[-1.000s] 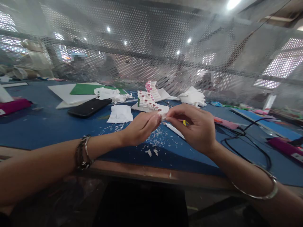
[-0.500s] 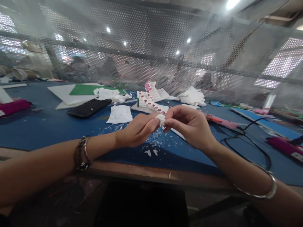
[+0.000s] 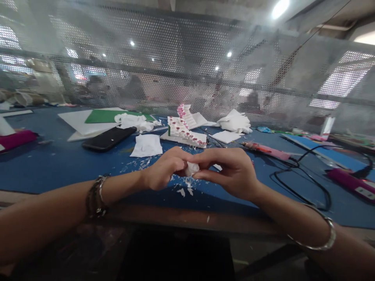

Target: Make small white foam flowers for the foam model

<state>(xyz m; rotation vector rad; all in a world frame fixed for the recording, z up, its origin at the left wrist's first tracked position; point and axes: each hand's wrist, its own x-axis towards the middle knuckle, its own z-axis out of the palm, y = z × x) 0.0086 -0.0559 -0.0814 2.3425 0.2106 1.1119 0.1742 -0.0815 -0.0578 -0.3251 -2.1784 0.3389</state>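
Observation:
A small white crumpled paper piece is pinched between both hands above the near edge of the blue table. My left hand closes on it from the left, fingers curled. My right hand grips it from the right with thumb and fingertips. White paper scraps lie on the table just below the hands. Behind them stands a row of small white pieces with red tips on a white base.
A black phone and a white paper sheet lie left of centre. Green and white boards sit behind. A pink tool and a black cable lie to the right. A perforated screen backs the table; people sit beyond it.
Both hands have come lower and closer together. The white piece, earlier held at the fingertips, is now pressed and wrapped between them. The view has tilted slightly.

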